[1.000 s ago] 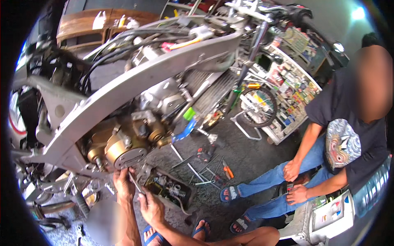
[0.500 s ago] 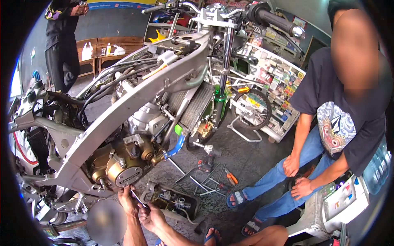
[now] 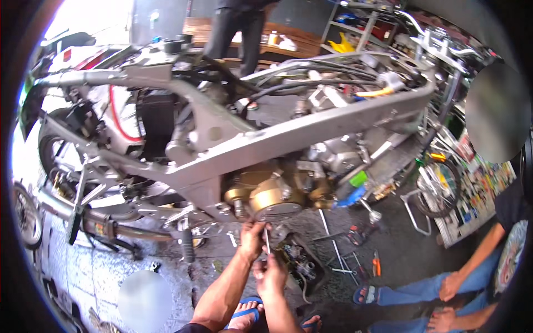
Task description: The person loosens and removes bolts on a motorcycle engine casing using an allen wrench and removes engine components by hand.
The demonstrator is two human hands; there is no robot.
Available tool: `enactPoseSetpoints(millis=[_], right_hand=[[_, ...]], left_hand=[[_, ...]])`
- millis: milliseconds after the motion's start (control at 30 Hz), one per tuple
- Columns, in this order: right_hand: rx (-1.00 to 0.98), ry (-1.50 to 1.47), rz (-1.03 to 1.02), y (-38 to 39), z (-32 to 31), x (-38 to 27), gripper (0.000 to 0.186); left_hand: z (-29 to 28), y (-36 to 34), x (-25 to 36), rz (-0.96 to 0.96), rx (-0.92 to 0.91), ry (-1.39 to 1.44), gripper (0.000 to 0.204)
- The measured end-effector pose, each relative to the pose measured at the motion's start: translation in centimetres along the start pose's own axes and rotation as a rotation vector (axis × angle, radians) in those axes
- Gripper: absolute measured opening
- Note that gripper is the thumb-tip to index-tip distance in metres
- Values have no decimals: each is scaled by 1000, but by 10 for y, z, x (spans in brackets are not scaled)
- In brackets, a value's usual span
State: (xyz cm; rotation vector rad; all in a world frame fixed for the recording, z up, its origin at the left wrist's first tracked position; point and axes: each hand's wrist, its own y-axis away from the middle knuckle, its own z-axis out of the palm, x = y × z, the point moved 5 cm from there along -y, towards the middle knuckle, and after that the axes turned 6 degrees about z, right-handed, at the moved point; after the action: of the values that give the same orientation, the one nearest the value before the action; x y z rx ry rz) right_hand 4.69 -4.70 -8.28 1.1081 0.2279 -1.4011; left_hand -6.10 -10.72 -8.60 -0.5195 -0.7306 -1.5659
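My left hand (image 3: 252, 242) is raised beneath the bronze engine cover (image 3: 275, 197) on the stripped silver motorcycle frame (image 3: 300, 130), fingers closed at its lower edge; what they hold is hidden. Just below it my right hand (image 3: 270, 277) grips a thin metal tool (image 3: 268, 240) that points upward toward the engine. Beside my hands, on the floor, lies a grimy tray (image 3: 314, 256) of engine parts.
A seated person (image 3: 463, 277) in jeans is at the right, hands on legs; another (image 3: 236, 28) stands behind the frame near wooden benches (image 3: 302, 39). Metal bars (image 3: 338, 255), a drill (image 3: 358, 234) and orange-handled pliers (image 3: 377, 263) lie right of the tray. A wheel stands by a stocked cabinet (image 3: 472, 213).
The view has swung left, shifting frame, engine and my hands rightward in the picture and revealing more of the motorcycle's rear. Both hands stay closed below the engine cover.
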Motion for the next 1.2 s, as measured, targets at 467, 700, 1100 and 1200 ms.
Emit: enactPoseSetpoints(millis=[467, 700, 1100, 1200], right_hand=[[-138, -392, 444, -2, -8, 26, 43], [328, 1159, -1035, 18, 6, -9, 30], [148, 881, -643, 25, 28, -18, 37], [-79, -320, 260, 1, 7, 3, 39]], left_hand=[[-23, -18, -16, 179, -32, 123, 9], [-23, -15, -8, 122, -43, 87, 11], [-34, -19, -16, 140, -38, 37, 13], [-25, -17, -9, 137, -33, 74, 13]])
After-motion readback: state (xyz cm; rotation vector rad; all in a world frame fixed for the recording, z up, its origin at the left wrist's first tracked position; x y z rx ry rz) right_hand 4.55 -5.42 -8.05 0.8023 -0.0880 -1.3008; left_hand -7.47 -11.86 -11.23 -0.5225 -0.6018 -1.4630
